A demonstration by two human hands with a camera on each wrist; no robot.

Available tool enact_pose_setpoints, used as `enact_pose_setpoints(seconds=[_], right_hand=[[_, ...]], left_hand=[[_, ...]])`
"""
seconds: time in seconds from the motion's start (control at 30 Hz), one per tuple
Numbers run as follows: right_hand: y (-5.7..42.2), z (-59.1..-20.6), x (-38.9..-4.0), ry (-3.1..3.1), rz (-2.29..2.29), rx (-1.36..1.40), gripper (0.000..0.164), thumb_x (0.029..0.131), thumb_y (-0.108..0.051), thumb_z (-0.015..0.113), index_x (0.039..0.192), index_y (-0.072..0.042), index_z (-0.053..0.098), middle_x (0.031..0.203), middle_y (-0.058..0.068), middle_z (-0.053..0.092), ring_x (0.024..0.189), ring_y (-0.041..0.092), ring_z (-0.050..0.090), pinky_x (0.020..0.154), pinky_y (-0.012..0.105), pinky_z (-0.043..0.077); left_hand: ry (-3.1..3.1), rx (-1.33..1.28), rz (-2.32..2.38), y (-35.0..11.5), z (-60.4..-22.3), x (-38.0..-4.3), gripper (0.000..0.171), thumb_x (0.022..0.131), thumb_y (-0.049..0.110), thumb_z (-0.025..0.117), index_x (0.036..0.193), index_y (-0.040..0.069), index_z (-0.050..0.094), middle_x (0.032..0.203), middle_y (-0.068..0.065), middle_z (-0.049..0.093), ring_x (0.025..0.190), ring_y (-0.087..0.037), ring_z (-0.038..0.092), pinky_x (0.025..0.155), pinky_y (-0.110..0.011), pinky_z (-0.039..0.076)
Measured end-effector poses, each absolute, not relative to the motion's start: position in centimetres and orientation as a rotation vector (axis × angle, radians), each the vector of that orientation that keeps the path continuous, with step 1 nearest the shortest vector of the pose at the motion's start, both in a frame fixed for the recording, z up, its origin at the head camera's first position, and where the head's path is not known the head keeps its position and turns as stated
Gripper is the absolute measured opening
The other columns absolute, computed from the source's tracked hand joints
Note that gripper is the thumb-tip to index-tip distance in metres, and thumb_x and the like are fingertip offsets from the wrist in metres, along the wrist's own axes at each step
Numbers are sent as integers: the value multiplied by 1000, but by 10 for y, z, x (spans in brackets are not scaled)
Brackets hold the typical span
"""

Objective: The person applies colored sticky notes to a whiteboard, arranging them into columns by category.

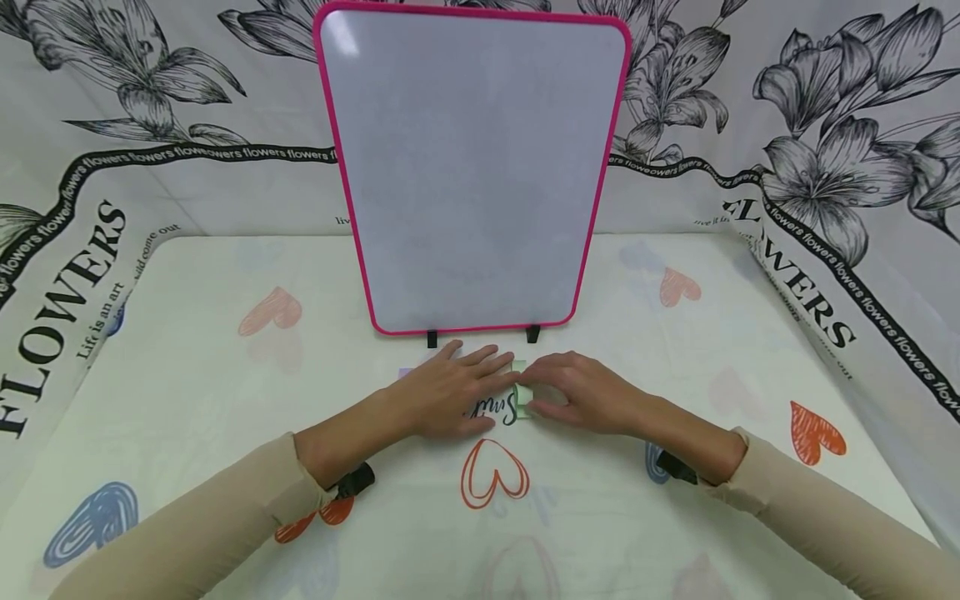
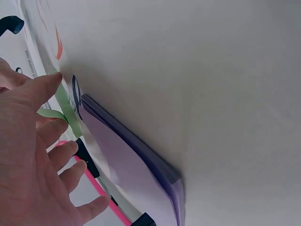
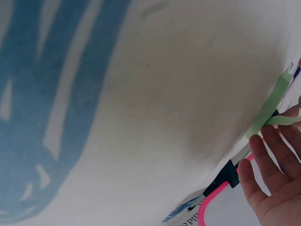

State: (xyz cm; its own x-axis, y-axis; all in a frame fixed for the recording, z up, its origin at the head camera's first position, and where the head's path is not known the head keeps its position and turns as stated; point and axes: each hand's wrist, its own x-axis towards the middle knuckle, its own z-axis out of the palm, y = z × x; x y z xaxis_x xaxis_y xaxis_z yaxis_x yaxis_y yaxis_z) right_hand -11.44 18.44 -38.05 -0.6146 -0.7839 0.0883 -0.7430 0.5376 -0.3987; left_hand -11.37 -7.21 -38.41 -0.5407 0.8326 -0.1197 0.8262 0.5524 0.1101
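Note:
My left hand [image 1: 457, 392] lies palm down with its fingers spread, its fingertips reaching the narrow light green paper pad [image 1: 520, 365]. Under that hand is a purple paper pad [image 2: 127, 141], mostly hidden from the head view; in the left wrist view its layered edge shows and its top sheet bows. At the green pad's right side, my right hand [image 1: 585, 392] has thumb and index finger bent around a raised green paper flap [image 3: 282, 120]. The flap curls up from the pad in both wrist views.
A whiteboard [image 1: 480, 167] with a pink frame stands upright just beyond the hands on black feet [image 1: 532, 334]. The tablecloth [image 1: 420, 525] carries printed hearts and writing. Flower-printed cloth [image 1: 225, 196] hangs behind and along the sides.

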Motion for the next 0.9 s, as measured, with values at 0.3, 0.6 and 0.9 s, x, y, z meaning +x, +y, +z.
enact_pose_setpoints(seconds=[0.3, 0.6, 0.9], right_hand=[[181, -383, -115, 2706, -553, -1421, 36, 87, -21, 76, 120, -9, 71, 114, 3, 70, 106, 19, 66, 93, 41, 52], [179, -385, -116, 2757, -578, -1414, 25, 87, -20, 77, 109, -8, 74, 105, 1, 72, 101, 17, 67, 90, 39, 53], [178, -383, -116, 2787, -625, -1282, 21, 89, -20, 74, 107, -9, 76, 103, 1, 74, 100, 17, 68, 92, 39, 53]], left_hand=[[2645, 1418, 43, -69, -384, -113, 68, 96, 47, 56, 157, 24, 33, 164, -1, 25, 150, -25, 25, 112, -58, 29], [2624, 1403, 11, -69, -383, -113, 69, 96, 48, 56, 155, 16, 38, 162, -1, 29, 149, -24, 27, 112, -58, 31], [2631, 1450, 36, -77, -382, -109, 65, 96, 45, 57, 152, 15, 43, 157, 0, 39, 145, -23, 35, 109, -58, 34]])
